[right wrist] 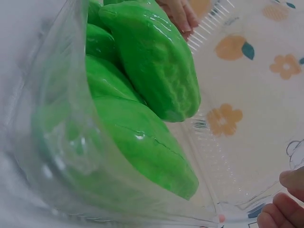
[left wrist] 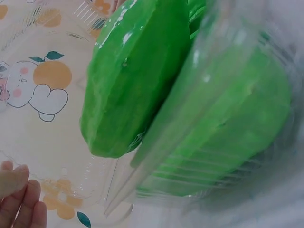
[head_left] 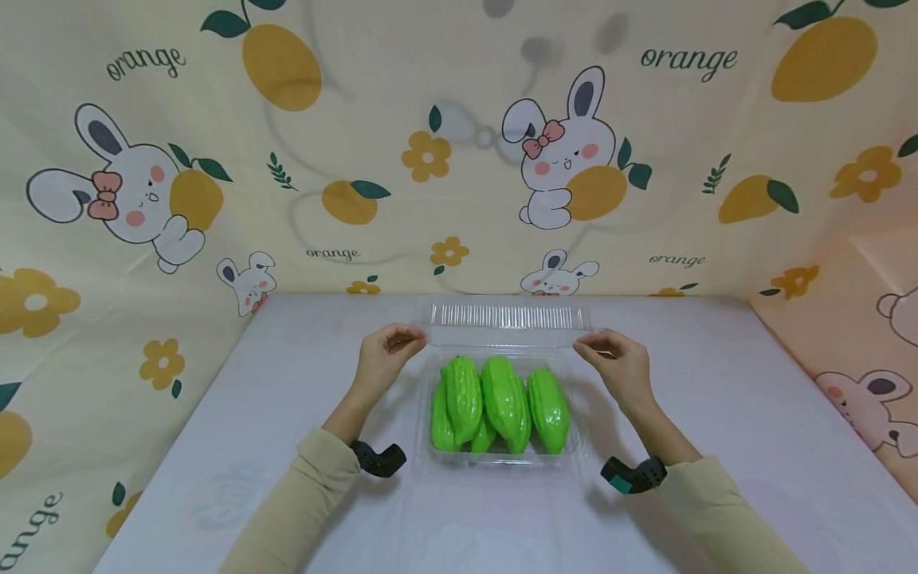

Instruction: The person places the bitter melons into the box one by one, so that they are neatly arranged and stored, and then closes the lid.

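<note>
A clear plastic clamshell box (head_left: pixel 495 460) stands on the table with its hinged lid (head_left: pixel 509 317) raised at the far side. Inside lie several glossy green, ridged fruits (head_left: pixel 506 402), some leaning on others. My left hand (head_left: pixel 387 355) pinches the lid's left corner between thumb and fingers. At the opposite corner my right hand (head_left: pixel 621 368) pinches the lid in the same way. Through the box's clear wall, the left wrist view shows a fruit (left wrist: pixel 228 123) close up, with the left fingertips (left wrist: pixel 31 194) at the lid's edge. The right fingertips (right wrist: pixel 280 211) appear beside the lid in the right wrist view.
A white cover lies over the table (head_left: pixel 287 383). Behind it hangs a cream cloth (head_left: pixel 459 199) printed with rabbits, oranges and flowers. Black cameras sit on both wrists, the left camera (head_left: pixel 380 460) and the right camera (head_left: pixel 634 475) on either side of the box.
</note>
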The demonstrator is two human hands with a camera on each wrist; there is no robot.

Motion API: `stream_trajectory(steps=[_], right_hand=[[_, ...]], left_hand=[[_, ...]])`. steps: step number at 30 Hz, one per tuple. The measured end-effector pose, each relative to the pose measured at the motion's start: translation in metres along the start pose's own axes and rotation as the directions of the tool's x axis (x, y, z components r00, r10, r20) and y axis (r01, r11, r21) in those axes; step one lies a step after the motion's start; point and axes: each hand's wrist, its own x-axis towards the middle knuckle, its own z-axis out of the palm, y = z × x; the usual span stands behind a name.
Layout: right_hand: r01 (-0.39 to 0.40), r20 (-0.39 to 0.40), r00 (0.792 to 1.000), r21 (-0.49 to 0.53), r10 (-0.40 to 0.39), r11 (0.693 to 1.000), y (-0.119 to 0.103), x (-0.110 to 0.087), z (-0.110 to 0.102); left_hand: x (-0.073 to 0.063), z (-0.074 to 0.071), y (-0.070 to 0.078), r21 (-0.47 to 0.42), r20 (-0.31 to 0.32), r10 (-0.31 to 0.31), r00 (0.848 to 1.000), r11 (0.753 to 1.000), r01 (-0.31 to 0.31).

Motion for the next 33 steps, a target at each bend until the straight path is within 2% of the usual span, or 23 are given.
stream_trajectory(steps=[8,16,21,26,33], right_hand=[[0.015,0.019,1.0,0.021,-0.015,1.0,0.001,-0.003,-0.002],[-0.005,-0.01,1.0,0.045,0.006,0.999,-0.001,-0.008,-0.004],[-0.039,0.029,0.999,0.066,0.037,0.997,-0.002,-0.012,-0.006],[-0.071,0.1,0.993,0.154,0.056,0.985,-0.003,-0.014,-0.008],[-0.133,0.161,0.983,0.31,0.086,0.941,-0.007,-0.017,-0.011]], left_hand=[[-0.006,0.001,0.0,-0.053,-0.027,-0.04,0.999,0.998,0.039],[-0.011,0.001,0.001,-0.012,-0.028,-0.044,0.999,0.999,0.043],[-0.014,0.002,0.001,-0.022,-0.035,-0.05,0.998,0.999,0.05],[-0.018,0.003,0.004,-0.045,-0.038,-0.068,0.997,0.997,0.066],[-0.023,0.003,0.011,-0.015,-0.041,-0.102,0.994,0.995,0.102]])
